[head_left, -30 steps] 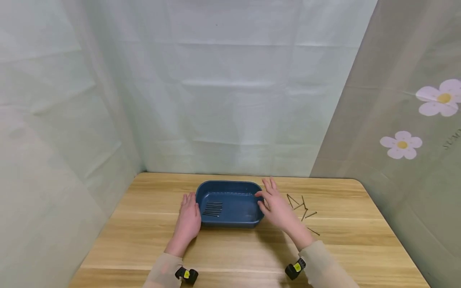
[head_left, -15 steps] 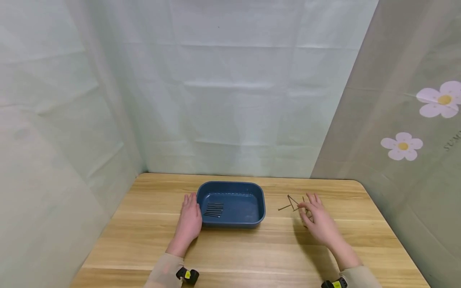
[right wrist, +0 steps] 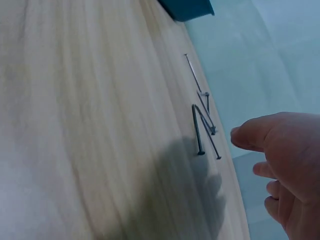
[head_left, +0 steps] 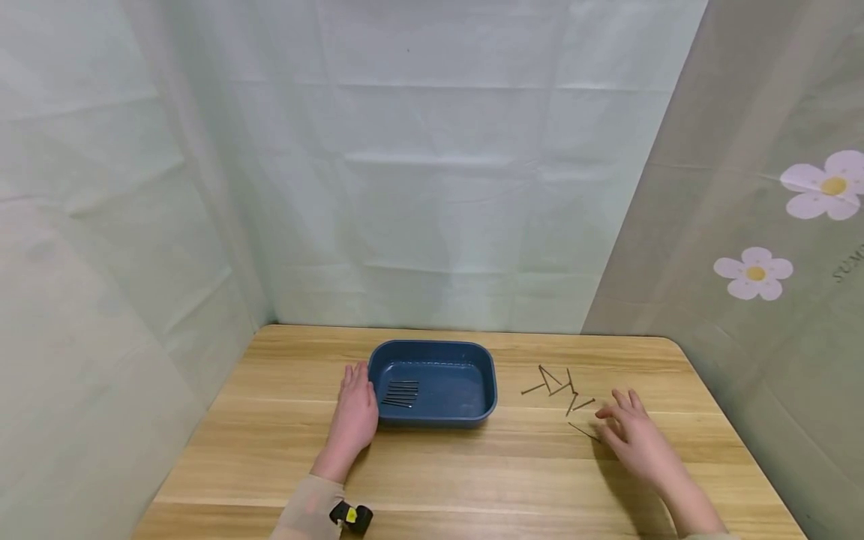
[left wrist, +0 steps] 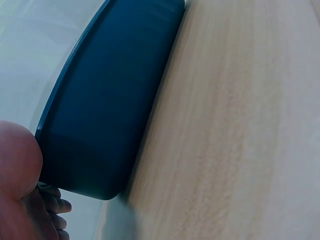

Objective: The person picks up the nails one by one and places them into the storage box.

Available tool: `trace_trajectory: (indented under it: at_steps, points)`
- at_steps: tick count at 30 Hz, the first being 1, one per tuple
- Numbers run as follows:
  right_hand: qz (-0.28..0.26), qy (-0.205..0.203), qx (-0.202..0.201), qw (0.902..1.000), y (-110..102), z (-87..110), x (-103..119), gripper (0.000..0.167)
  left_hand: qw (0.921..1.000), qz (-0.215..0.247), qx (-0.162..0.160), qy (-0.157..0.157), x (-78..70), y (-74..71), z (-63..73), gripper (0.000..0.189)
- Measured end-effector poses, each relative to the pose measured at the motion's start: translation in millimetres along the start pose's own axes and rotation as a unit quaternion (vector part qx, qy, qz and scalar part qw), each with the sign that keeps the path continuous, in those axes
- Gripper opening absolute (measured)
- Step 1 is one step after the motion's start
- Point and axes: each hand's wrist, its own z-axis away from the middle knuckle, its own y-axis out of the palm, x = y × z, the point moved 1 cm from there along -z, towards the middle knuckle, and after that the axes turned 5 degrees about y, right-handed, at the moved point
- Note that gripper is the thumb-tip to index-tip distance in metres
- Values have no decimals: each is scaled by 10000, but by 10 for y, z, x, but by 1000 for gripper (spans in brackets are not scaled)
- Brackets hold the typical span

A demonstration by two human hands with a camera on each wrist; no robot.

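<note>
Blue plastic-looking tray (head_left: 454,391) sits at lower centre of the head view, long axis running left to right across the wood-look desk (head_left: 432,480). From where I'm standing, the left hand (head_left: 354,412) is flat against the tray's left end, fingers straight and pointing up the frame. Inside, on the left half, there's a neat stack of nails (head_left: 403,387), all lying pretty much sideways, parallel to the tray's long side.

Right of the tray it's messier: loose nails (head_left: 537,388) in a zigzag, some crossing. The leftmost has its head at lower left and shaft angled to upper right. Below that bunch is a single nail (head_left: 582,431), slanting upper left to lower right, lower end by the right hand (head_left: 637,442). That hand's thumb and forefinger are bent with a narrow gap; can't tell if they're touching the nail. White flowers (head_left: 756,274) on the curtain, far right.
</note>
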Motion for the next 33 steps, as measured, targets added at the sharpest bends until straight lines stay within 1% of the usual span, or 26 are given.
trace_trajectory:
  at_steps: [3, 8, 11, 14, 22, 33]
  points:
    - [117, 91, 129, 9998, 6, 30, -42, 12, 10000, -3, -23, 8, -5, -4, -1, 52]
    - [343, 41, 207, 9992, 7, 75, -75, 10, 10000, -17, -52, 70, -6, -8, -9, 51]
    - [410, 85, 280, 9987, 13, 97, -90, 11, 9999, -23, -69, 97, -11, -15, -15, 51]
    - [473, 161, 366, 9981, 27, 109, -102, 11, 10000, 0, -18, 73, -19, -20, -9, 51]
    - [696, 154, 414, 9966, 64, 120, -79, 11, 10000, -4, 39, 86, -7, -11, -17, 51]
    - [762, 187, 364, 9963, 100, 124, -56, 9, 10000, -28, 29, 72, 6, -6, -6, 51]
